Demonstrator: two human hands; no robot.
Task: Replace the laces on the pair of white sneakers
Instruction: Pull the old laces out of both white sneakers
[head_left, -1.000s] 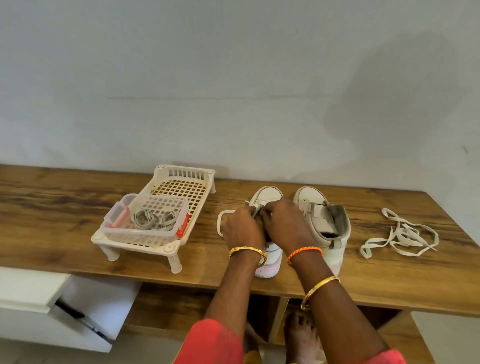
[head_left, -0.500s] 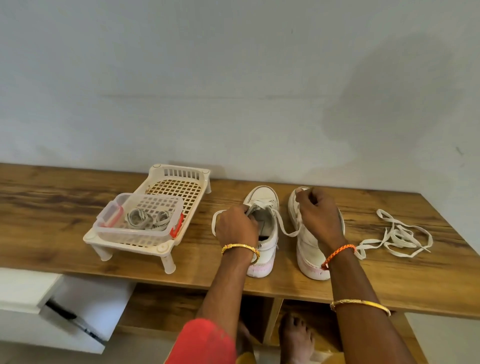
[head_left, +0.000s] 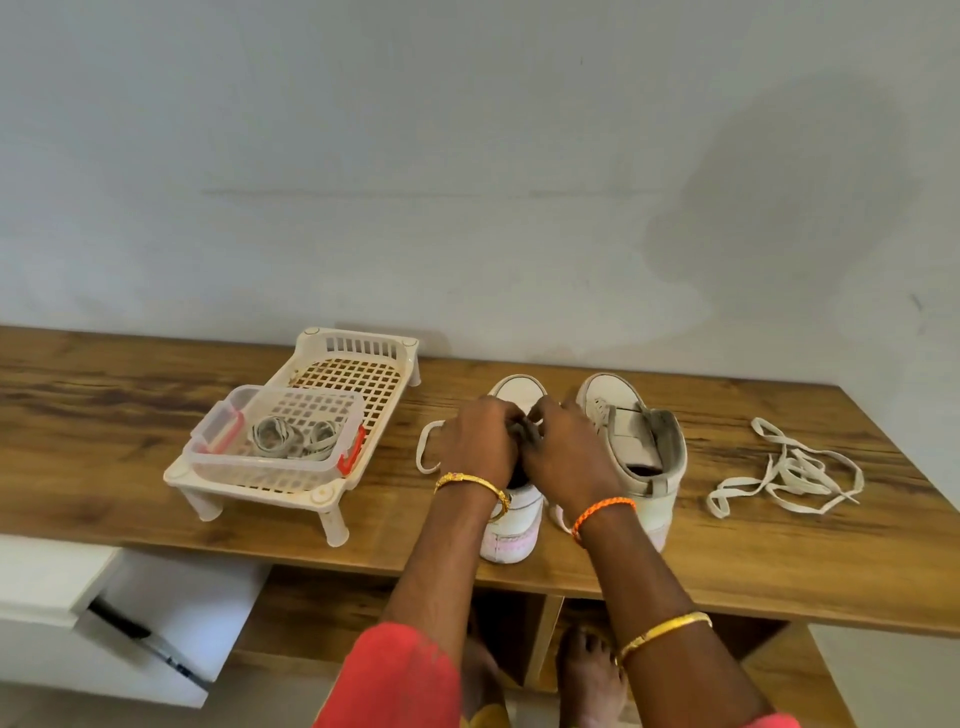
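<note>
Both hands bunched over the left white sneaker at mid-frame, working its lace.

The left hand (head_left: 478, 441) and right hand (head_left: 563, 452) meet with fingers curled over the tongue of the left white low-top sneaker (head_left: 511, 525), which stands on the brown wood-grain shelf top (head_left: 104, 447) with its toe toward the wall; both seem to pinch the flat white lace (head_left: 427, 451), though the grip itself is hidden, and a loop of it spills out to the left of the shoe. Just right of it stands the second white sneaker (head_left: 636, 452), unlaced and touched by neither hand. Far right lies a loose tangle of flat off-white laces (head_left: 789, 475). Left of centre sits a cream plastic lattice rack on short legs (head_left: 353, 374), carrying a clear plastic box with red clips (head_left: 275, 441) that holds coiled grey laces (head_left: 291, 439).
</note>
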